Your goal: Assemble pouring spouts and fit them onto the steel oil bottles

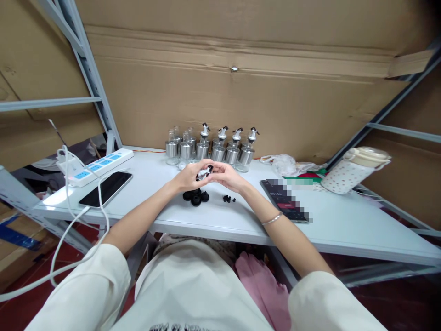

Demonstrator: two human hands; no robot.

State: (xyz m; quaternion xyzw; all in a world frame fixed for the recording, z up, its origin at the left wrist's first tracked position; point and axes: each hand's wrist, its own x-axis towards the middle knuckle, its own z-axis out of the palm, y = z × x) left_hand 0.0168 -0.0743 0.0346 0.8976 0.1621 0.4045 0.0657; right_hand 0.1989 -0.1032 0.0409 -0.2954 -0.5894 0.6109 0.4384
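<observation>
Above the middle of the white table, my left hand (pixel 190 177) and my right hand (pixel 228 177) meet around a small pourer spout (pixel 204 174), white with a black flap. Fingers of both hands close on it and hide part of it. Under my left hand lies a cluster of black round stoppers (pixel 196 199). Below my right hand are several tiny black caps (pixel 227 198). Just behind the hands stand rows of glass bottles with metal sleeves (pixel 245 156); several in front carry white spouts with black flaps (pixel 253 134), and those at the left have bare necks.
At the left lie a phone (pixel 106 189), a power strip (pixel 99 168) and loose white cables (pixel 103 197). Rightward are a second phone (pixel 284 201), a plastic bag (pixel 284 164) and a dotted tumbler (pixel 353 171). Cardboard (pixel 241 101) walls the back; metal shelf posts (pixel 93 78) flank the table (pixel 365 225).
</observation>
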